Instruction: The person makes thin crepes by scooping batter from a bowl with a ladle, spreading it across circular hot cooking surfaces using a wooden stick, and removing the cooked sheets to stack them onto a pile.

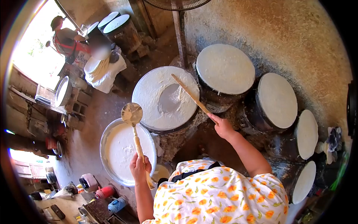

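My left hand (140, 167) is wrapped round the pale handle of a ladle (132, 114), whose round bowl hangs above the far rim of a wide basin (108, 170) of white liquid. In my right hand (223, 127) is a long wooden stick (192, 96). Its far end reaches over a large round white surface (149, 87) on a drum. Near the middle of that surface is a greyish round patch, with wrinkled white bits at its right side beside the stick.
More white-topped drums (225, 69) curve along the wall to the right. At the upper left a person (69, 39) is beside a cloth-covered stack (104, 72). A metal pan (63, 91) stands at the left. Jugs (117, 204) and small items lie at the lower left.
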`<state>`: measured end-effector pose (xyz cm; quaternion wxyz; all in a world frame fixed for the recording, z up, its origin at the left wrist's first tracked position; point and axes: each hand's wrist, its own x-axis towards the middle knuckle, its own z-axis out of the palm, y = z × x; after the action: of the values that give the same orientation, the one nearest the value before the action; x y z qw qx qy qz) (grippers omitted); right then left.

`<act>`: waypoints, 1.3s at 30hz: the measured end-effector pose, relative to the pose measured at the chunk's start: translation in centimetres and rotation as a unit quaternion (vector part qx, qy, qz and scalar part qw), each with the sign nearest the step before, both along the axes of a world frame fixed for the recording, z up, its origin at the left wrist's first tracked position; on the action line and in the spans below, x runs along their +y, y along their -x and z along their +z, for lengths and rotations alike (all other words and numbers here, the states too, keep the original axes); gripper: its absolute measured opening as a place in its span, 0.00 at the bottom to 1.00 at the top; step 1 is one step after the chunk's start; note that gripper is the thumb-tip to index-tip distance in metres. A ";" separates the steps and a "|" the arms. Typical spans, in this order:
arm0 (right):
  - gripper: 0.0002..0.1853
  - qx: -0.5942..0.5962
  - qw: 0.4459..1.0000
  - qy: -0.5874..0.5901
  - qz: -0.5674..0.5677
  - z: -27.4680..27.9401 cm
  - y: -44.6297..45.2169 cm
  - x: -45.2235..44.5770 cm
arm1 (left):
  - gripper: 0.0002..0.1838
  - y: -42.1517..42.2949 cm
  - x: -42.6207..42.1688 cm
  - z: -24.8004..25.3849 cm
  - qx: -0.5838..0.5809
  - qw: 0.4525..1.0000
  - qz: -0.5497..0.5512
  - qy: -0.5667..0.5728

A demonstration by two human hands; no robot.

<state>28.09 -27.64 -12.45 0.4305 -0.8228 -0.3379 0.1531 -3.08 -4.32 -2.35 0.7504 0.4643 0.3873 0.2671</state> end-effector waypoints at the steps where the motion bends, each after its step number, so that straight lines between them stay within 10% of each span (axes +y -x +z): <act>1: 0.32 -0.025 1.000 0.011 0.014 -0.2 0.6 -0.4 | 0.08 0.1 0.1 0.1 -0.004 1.000 0.002 0.006; 9: 0.31 -0.158 0.959 0.221 0.084 0.3 7.1 -5.2 | 0.08 1.5 0.6 -1.0 -0.002 1.000 -0.002 0.002; 16: 0.32 -0.090 0.996 -0.002 0.012 0.7 7.5 -1.2 | 0.08 2.2 1.1 -0.3 -0.033 0.999 0.000 0.005; 20: 0.34 -0.029 0.981 0.165 0.097 -0.3 10.7 -1.8 | 0.07 4.9 2.5 -1.2 -0.064 0.997 0.039 0.021; 25: 0.31 -0.039 0.995 -0.003 0.087 1.5 11.8 -2.2 | 0.07 11.5 5.0 -3.1 0.053 0.995 0.077 -0.026; 31: 0.31 -0.051 0.998 0.005 0.040 3.1 12.1 -2.8 | 0.06 16.4 7.4 -11.9 0.307 0.930 0.030 0.200; 33: 0.31 -0.037 0.998 0.035 0.027 3.3 12.8 -3.2 | 0.07 16.5 8.6 -17.8 0.176 0.869 0.088 0.455; 39: 0.32 -0.083 0.996 0.037 0.021 4.3 13.0 -3.9 | 0.05 11.9 11.4 -25.1 0.063 0.890 0.127 0.434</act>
<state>15.07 -31.50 -8.15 0.3671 -0.8405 -0.3843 0.1054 -15.03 7.11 -27.44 0.8107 0.0547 0.5669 0.1355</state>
